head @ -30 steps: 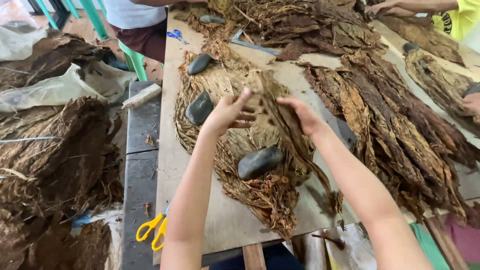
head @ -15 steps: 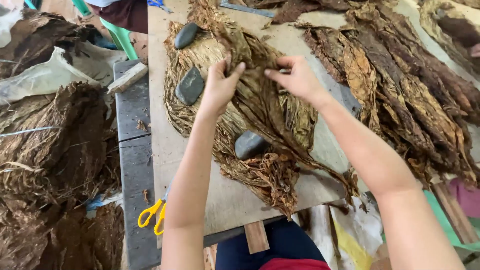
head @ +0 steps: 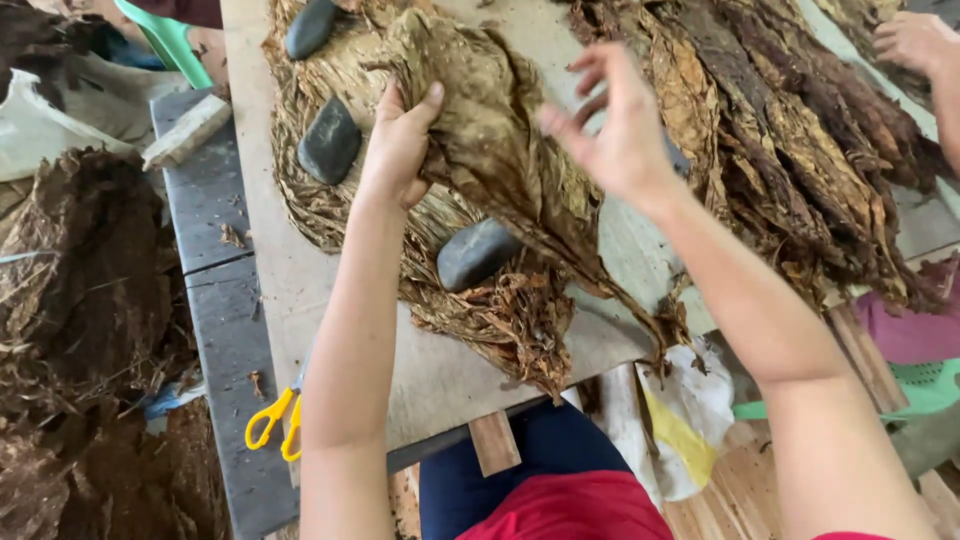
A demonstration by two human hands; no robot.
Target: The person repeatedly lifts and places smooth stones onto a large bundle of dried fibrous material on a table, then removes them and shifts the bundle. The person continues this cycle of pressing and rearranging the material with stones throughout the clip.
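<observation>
While one large dried brown leaf (head: 500, 150) hangs lifted above the flattened leaf pile (head: 330, 215) weighted by dark stones (head: 475, 252), the left hand (head: 398, 150) pinches its edge, the right hand (head: 615, 125) hovers spread beside it, and heaps of loose leaves (head: 90, 300) lie unsorted.

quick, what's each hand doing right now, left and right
Left hand: closed on the edge of the dried brown leaf, holding it up.
Right hand: open, fingers spread, beside the leaf, gripping nothing.
</observation>
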